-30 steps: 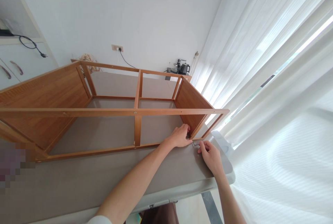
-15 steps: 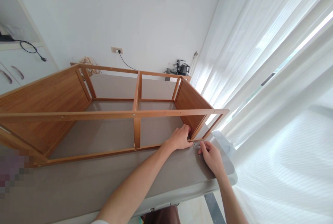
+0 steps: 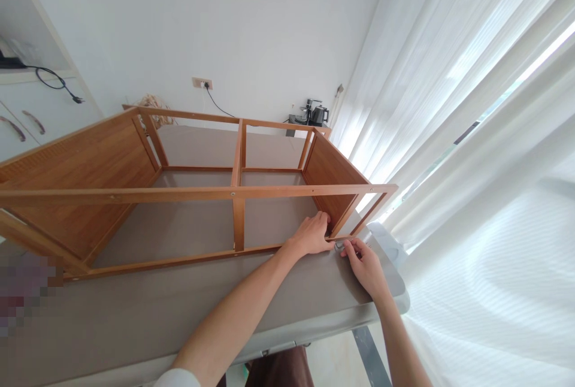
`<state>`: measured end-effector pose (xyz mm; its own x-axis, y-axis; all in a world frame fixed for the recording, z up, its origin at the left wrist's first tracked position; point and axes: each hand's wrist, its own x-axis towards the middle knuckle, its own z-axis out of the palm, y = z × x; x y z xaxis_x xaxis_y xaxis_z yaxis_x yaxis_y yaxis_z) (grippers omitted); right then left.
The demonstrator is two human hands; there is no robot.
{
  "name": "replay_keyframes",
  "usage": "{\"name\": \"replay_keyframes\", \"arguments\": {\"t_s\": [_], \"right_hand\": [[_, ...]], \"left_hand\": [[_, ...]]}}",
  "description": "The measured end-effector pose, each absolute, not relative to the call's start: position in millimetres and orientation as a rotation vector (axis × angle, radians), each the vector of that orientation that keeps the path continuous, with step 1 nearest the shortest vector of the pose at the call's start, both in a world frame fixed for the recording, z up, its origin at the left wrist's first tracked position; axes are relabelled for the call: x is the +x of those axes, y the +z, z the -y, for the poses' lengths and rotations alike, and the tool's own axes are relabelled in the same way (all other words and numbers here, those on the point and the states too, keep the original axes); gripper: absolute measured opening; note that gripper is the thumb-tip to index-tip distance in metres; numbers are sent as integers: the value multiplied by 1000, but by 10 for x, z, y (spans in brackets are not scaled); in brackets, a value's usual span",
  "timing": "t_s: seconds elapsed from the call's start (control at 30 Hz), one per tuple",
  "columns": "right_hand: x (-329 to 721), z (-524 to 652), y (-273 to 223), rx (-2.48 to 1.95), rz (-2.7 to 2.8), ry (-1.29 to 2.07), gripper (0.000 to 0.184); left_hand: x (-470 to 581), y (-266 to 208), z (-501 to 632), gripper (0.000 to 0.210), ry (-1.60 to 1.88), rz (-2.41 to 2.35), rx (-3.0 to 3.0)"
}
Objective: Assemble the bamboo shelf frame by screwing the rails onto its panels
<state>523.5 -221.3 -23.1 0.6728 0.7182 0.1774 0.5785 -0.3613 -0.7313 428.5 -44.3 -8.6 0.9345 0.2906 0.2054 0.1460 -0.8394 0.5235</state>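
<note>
Wooden frame (image 3: 239, 219): big open thing, sitting on the table and filling most of it. Right end is close to the table's right edge, the left end runs out of view, and the near bottom rail is set back a bit from the near edge.
Table (image 3: 179, 309): grey-brown top, rounded near right corner, bare strip along the near edge.
Left hand (image 3: 313, 234): wrapped over the near bottom rail, fingers inside the frame right by the right end panel (image 3: 336, 174), thumb on the outside.
Right hand (image 3: 365, 262): thumb and fingers pinching a thin metal key, just in from the near right corner.
Metal key (image 3: 338, 246): bent, pokes out between the two hands at the rail. Can't tell if the tip is seated in anything, the left thumb is too close.
Middle post (image 3: 239, 225): upright, splits the near side into two openings.
Left end panel (image 3: 90, 165): solid wood, toward the table's left end.
Backdrop: black kettle (image 3: 320, 114) past the far edge, white curtains (image 3: 485, 243) off the right edge.
</note>
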Motion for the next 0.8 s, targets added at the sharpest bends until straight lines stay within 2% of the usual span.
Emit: {"name": "replay_keyframes", "arguments": {"t_s": [0.43, 0.8], "right_hand": [[5257, 2200, -244, -2073, 1069, 248, 41], [5219, 2197, -313, -2124, 1230, 52, 32]], "left_hand": [[4277, -81, 478, 46, 413, -340, 2611], [4280, -101, 428, 44, 383, -311, 2554]]}}
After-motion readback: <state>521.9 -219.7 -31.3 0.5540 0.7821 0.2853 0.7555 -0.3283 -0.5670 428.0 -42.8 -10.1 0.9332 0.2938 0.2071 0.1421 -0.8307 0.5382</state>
